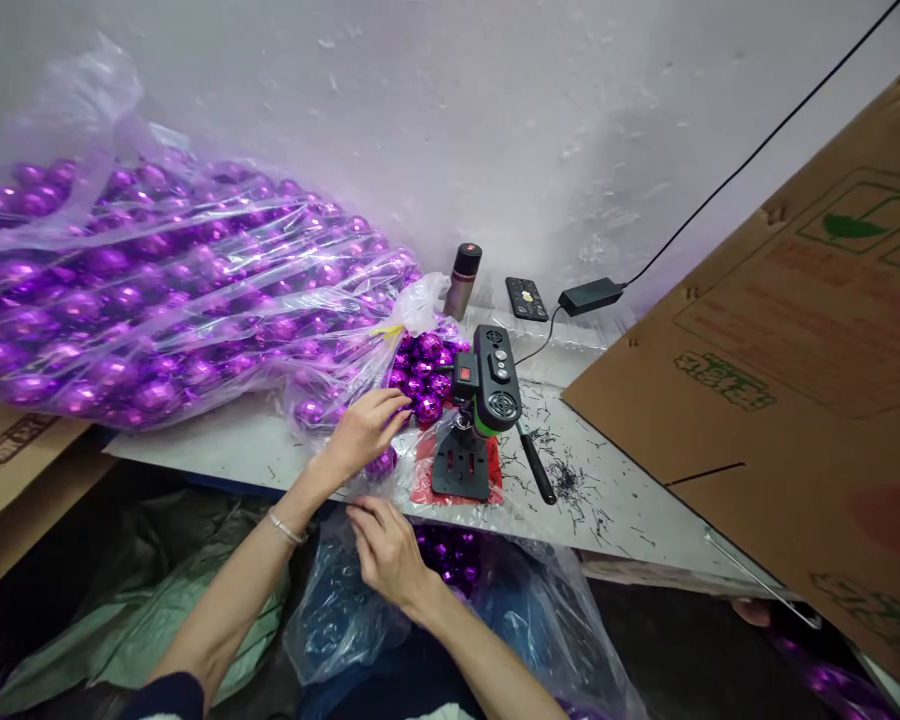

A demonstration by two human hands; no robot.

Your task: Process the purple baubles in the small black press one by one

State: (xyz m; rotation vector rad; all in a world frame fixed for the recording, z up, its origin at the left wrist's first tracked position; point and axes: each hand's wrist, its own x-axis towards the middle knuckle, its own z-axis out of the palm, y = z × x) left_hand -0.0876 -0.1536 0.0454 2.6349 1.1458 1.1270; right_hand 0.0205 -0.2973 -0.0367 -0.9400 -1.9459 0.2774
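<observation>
Big clear bag [195, 300] seen beyond left fingers; black machine [497, 378] placed right of them.
Purple ball [381, 462] framed between left hand [361, 432] and right hand [391, 552]: shiny, faceted, round, so pointing and long axis can't be read. Fingers bent on both; grip can't be told.

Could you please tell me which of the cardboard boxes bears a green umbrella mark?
The large box at the right; the box at the left edge shows only dark brown print.
</observation>
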